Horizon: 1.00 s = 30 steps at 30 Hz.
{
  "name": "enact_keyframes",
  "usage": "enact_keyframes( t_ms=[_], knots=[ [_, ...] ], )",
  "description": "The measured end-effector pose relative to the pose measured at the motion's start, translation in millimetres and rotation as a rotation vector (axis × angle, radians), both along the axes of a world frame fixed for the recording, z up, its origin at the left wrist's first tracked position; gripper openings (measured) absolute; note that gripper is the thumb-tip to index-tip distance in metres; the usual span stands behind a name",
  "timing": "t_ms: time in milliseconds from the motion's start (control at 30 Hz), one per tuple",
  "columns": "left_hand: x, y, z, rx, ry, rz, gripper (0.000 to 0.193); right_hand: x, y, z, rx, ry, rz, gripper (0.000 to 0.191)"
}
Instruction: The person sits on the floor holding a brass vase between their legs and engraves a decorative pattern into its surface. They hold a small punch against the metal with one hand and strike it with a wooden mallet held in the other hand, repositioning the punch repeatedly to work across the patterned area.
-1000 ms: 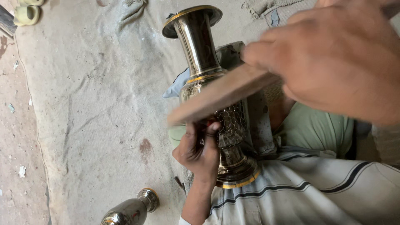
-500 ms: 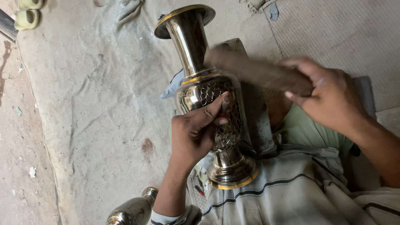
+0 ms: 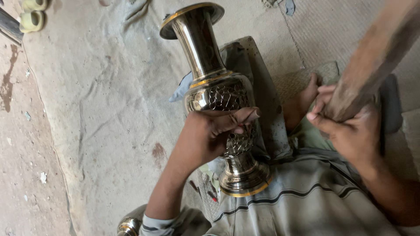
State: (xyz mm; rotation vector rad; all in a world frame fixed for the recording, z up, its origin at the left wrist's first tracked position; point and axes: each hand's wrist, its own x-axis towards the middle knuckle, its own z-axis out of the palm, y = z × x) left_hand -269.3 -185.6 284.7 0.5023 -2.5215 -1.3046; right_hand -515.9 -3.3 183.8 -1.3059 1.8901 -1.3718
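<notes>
The left hand (image 3: 210, 133) is curled over the belly of the metal vase (image 3: 218, 96), pinching a thin tool against it. The vase lies tilted across the lap, while the right hand (image 3: 350, 126) is clenched around a raised wooden stick (image 3: 372, 65)

free: bare cloth (image 3: 100, 87) left of vase (image 3: 218, 96) | blocked: right, raised wooden stick (image 3: 372, 65)

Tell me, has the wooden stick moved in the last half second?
Yes. The wooden stick in the right hand has swung up and rightward, away from the brass vase.
</notes>
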Motion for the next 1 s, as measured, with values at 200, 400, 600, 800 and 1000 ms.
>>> enact_keyframes(
  t_ms=[200, 400, 600, 800, 1000],
  knots=[
    [-6.8, -18.0, 0.9, -0.025, -0.133, -0.232, 0.069, 48.5, 30.2, -31.8, -0.104, -0.277, -0.256, 0.022],
    [-1.1, -17.9, 8.4, 0.174, -0.052, -0.155, 0.069, 39.5, 20.3, -53.3, 0.296, 0.117, -0.174, 0.039],
    [-1.8, -26.4, 5.3, 0.060, -0.065, -0.287, 0.067, 60.0, 17.9, -44.4, 0.056, -0.197, -0.267, 0.039],
    [6.9, -29.0, 0.4, 0.048, -0.001, -0.288, 0.056, 66.6, 24.9, -30.9, -0.015, 0.014, -0.243, 0.032],
    [32.3, -9.2, -7.5, 0.080, 0.106, 0.020, 0.054, 43.6, 8.3, 4.2, 0.135, 0.088, -0.106, 0.031]
  ],
)
